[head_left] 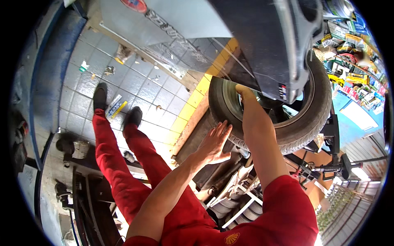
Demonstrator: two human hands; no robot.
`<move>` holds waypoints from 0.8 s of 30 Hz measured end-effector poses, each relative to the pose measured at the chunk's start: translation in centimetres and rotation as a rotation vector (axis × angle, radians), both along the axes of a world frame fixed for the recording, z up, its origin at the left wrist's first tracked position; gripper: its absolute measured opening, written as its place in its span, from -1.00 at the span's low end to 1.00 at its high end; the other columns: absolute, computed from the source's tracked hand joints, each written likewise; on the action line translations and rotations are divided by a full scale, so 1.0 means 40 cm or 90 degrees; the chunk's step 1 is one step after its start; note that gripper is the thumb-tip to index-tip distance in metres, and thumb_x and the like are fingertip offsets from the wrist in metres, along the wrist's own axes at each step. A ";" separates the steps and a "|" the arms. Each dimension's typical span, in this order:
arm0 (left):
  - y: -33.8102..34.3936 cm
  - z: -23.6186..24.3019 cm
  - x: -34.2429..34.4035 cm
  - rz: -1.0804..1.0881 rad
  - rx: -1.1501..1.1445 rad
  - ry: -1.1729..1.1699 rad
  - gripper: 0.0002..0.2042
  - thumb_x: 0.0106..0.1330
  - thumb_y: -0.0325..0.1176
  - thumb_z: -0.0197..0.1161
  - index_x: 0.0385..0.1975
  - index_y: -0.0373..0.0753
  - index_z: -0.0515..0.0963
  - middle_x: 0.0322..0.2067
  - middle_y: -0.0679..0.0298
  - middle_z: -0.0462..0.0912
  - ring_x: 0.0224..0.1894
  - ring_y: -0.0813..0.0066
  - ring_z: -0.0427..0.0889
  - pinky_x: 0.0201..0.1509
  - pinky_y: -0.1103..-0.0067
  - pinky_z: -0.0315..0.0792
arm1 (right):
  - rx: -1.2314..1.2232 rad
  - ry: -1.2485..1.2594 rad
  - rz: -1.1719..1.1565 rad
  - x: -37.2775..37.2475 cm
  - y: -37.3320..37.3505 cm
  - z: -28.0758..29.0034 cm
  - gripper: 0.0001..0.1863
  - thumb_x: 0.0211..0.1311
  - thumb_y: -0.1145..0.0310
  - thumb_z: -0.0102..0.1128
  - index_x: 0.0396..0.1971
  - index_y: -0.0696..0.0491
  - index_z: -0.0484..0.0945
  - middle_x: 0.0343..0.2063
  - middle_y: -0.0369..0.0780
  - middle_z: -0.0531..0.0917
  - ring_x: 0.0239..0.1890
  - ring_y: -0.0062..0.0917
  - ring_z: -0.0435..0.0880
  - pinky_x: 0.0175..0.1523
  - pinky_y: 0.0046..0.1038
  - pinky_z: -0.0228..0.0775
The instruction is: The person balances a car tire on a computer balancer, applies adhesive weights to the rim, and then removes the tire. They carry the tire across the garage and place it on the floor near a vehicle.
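Observation:
A black tyre on a rim [312,123] stands upright beneath a dark machine cover [262,28]. My left hand [215,143] is open, fingers spread, with its fingertips at the lower left of the tyre's sidewall; I cannot tell whether they touch it. My right hand [242,91] reaches up over the tyre to the left inner part of the rim, at the edge of the cover, its fingers mostly hidden there.
Blue steel equipment [49,94] runs along the left. Small litter [110,70] lies on the tiled floor [82,53] beside my feet. A cluttered blue bench [355,119] is at right. Stacked tyres [223,207] sit on a rack below; dark metal fittings [336,164] jut out beside the wheel.

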State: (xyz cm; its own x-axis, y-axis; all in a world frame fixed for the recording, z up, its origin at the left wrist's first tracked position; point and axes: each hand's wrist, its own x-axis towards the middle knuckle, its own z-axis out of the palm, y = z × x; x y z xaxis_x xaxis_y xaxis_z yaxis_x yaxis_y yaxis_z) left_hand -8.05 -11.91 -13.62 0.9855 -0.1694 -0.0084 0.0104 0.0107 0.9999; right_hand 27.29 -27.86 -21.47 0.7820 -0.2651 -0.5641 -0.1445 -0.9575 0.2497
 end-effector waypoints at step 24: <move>1.138 0.223 -0.262 -0.075 0.616 0.430 -0.36 0.23 0.00 0.39 0.25 -0.25 0.58 0.28 -0.08 0.55 0.35 -0.04 0.50 0.47 0.27 0.37 | 0.060 -0.707 0.109 -0.439 0.270 0.993 0.04 0.15 0.09 0.48 0.50 0.25 0.14 0.50 0.11 0.20 0.55 0.09 0.10 0.62 0.09 -0.13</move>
